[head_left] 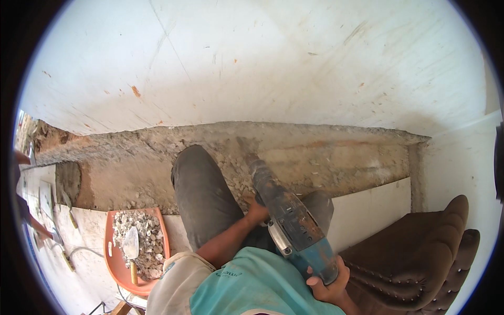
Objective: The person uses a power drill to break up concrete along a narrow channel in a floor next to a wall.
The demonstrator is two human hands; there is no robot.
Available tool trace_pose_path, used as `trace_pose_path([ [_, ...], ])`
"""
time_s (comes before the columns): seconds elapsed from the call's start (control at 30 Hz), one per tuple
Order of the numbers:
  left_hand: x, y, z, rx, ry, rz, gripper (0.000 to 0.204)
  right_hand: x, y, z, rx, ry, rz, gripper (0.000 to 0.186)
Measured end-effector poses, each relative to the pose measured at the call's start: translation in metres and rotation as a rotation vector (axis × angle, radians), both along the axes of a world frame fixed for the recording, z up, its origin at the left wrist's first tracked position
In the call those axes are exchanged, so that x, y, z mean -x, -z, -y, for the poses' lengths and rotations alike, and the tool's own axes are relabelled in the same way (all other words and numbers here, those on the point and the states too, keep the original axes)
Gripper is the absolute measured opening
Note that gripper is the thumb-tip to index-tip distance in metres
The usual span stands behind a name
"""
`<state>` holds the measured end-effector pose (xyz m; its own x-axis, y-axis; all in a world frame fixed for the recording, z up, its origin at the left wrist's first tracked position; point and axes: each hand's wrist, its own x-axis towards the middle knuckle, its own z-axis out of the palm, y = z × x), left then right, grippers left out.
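Observation:
A blue and black demolition hammer (296, 223) slants across my lap, its front end pointing up and left to the foot of the wall. My left hand (257, 211) is closed on the tool near its front, partly hidden behind the body. At the back end, my right hand (336, 283) wraps round the blue rear handle. The chisel tip (244, 144) meets a rough, dusty strip of broken floor (294, 165), where its very end is blurred. My bent knee (197, 163) rests beside the tool on the left.
An orange basin (109, 252) at the lower left holds rubble (149, 231) and a trowel (131, 247). A brown tufted sofa (415, 262) stands at the right. The white wall (252, 63) rises ahead. Another person's hand (56, 236) shows at the far left.

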<state>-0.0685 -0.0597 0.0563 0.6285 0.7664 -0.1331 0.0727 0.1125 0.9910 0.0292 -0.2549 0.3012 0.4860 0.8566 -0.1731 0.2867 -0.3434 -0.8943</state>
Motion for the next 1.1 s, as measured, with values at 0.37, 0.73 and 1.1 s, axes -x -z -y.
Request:
trace_pose_path([
  [0.37, -0.008, 0.001, -0.008, 0.357, -0.144, 0.218, 0.040, 0.001, -0.010, -0.025, -0.034, 0.065, -0.036, 0.059],
  [0.73, -0.010, 0.001, -0.009, 0.504, -0.232, 0.071, 0.047, 0.004, -0.033, -0.064, -0.021, 0.076, -0.133, 0.046],
  [1.1, -0.010, 0.032, -0.015, 0.562, -0.326, 0.220, 0.048, 0.011, -0.028, -0.083, -0.025, 0.069, -0.138, 0.036],
])
